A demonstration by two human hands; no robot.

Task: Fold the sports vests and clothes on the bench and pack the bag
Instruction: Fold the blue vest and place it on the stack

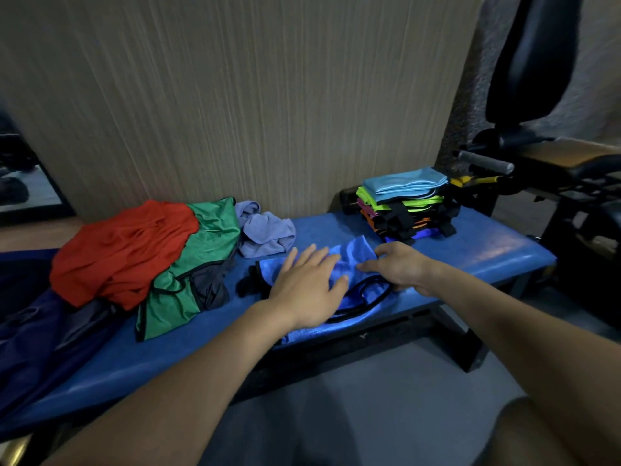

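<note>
Head view, looking down over a blue padded bench [470,250] set against a striped beige wall panel [235,95].

Near the front edge of the bench, at centre: a shiny blue vest [353,260] with black trim, lying flat, its lower edge hanging slightly over the bench front. Left hand [309,284] palm down on the vest, fingers straight and spread wide, pressing the cloth flat. Right hand [400,267] just beside it on the right part of the same vest, fingers bent and closed on a fold of the blue cloth; exact pinch hard to make out. Both forearms bare, reaching in from the bottom of the picture.

Further left on the bench: an unfolded heap, with a red garment [121,250] on top, a green vest [201,264] with black edging partly under and beside it, and dark grey cloth showing beneath the green. Behind the blue vest, near the wall: a crumpled lavender garment [265,233].

At the right end of the bench, well apart from the heap: a neat stack of folded vests [406,206], light blue on top, then lime green, pink, orange and blue layers with black trim.

Far left, partly under the red garment: dark navy fabric [30,317], possibly the bag, not clear enough to tell.

Right of the bench: black gym equipment [537,79] with a padded seat and a grey handle.
</note>
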